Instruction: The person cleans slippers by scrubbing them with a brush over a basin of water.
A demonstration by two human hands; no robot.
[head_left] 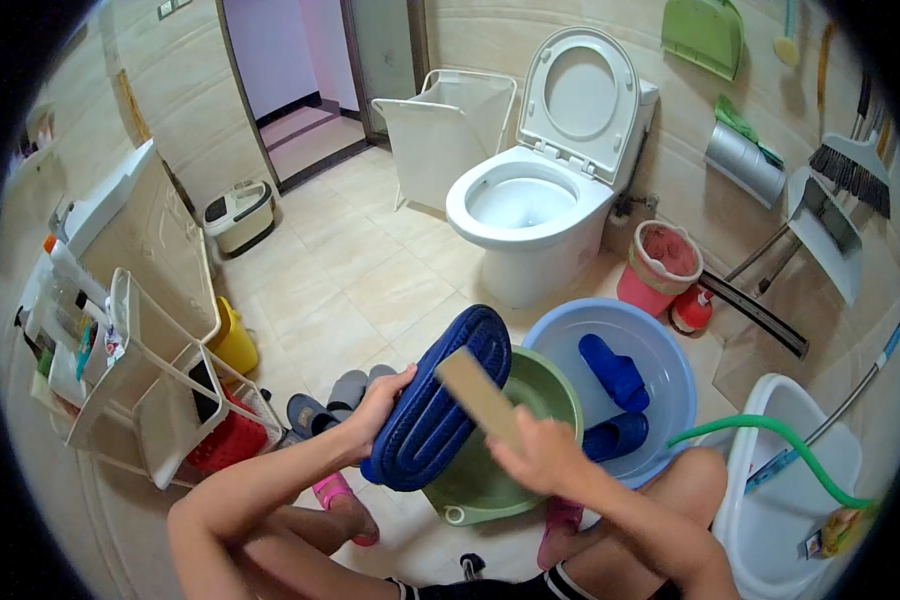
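My left hand (378, 408) grips a dark blue slipper (438, 405) by its side, with the ridged footbed or sole facing up. In my right hand (540, 455) is a flat tan scrub brush (480, 400), its bristles hidden. The brush's far end is at the slipper's right edge; whether it touches cannot be made out. Below both hands stands a green basin (560, 385). A light blue basin (670, 375) beside it on the right holds two blue slippers (613, 372), apparently in water.
A white toilet (545, 230) with its lid up stands ahead. Grey slippers (315, 413) lie left of the green basin. A green hose (770, 422) runs over a white tub (770, 530) at right. A pink bin (660, 265) and a white shelf rack (160, 400) flank the floor.
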